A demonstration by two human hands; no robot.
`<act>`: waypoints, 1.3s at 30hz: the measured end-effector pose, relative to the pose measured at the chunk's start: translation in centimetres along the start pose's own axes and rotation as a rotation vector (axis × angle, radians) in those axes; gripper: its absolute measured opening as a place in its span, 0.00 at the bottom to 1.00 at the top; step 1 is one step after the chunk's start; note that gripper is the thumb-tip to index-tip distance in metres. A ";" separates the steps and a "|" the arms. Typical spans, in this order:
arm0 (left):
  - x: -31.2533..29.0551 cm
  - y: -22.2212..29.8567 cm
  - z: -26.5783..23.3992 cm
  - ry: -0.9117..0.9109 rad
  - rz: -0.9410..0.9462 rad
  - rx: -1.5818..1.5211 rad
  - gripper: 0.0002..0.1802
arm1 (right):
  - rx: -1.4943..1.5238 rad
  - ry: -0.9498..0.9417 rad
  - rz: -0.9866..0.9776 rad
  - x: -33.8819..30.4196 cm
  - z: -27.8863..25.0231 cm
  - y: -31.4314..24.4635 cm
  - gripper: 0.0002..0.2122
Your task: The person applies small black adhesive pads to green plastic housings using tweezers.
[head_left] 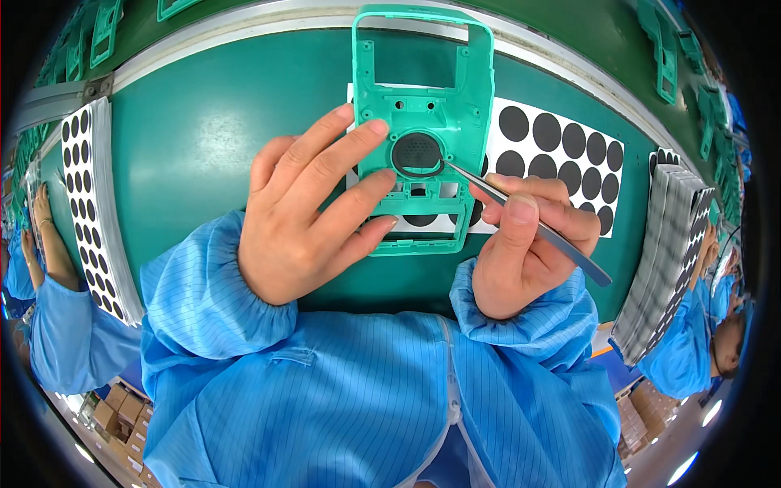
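Observation:
A green plastic housing (476,106) lies on the table in front of me, on top of a white sheet of black round stickers (573,140). Near its middle is a round recess with a perforated dark disc (417,152) and a black ring around it. My left hand (313,195) rests on the housing's left side, fingers spread. Between the thumb and fingers of my right hand (529,232) is a pair of metal tweezers (561,244). The tweezer tips touch or nearly touch the ring's lower right edge.
Stacks of black-dotted sticker sheets stand at the left (122,220) and right (663,252) of the green table (211,106). Beyond a pale metal rail (285,18) lie more green housings (106,28). Blue-sleeved co-workers (77,333) sit on both sides.

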State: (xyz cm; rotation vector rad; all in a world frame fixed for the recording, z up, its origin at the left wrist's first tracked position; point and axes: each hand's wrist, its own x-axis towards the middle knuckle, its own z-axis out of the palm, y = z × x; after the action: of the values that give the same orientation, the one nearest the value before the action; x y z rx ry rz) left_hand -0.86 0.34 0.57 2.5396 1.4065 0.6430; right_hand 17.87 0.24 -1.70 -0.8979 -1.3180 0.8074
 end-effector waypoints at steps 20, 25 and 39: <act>0.0 0.1 0.1 0.000 0.007 0.013 0.21 | -0.072 0.016 0.039 0.1 0.4 -0.2 0.10; 0.0 0.1 0.0 0.003 0.005 0.014 0.21 | -0.085 0.011 0.089 0.1 0.5 -0.4 0.10; 1.1 1.0 0.4 -0.004 -0.019 0.070 0.27 | -0.158 0.003 0.088 0.1 0.7 -0.6 0.10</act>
State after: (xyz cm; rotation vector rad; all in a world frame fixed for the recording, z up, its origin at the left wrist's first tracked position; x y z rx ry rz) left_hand 0.59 0.76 0.88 2.5753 1.4750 0.5960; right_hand 17.17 0.16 -1.12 -1.0879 -1.3612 0.7778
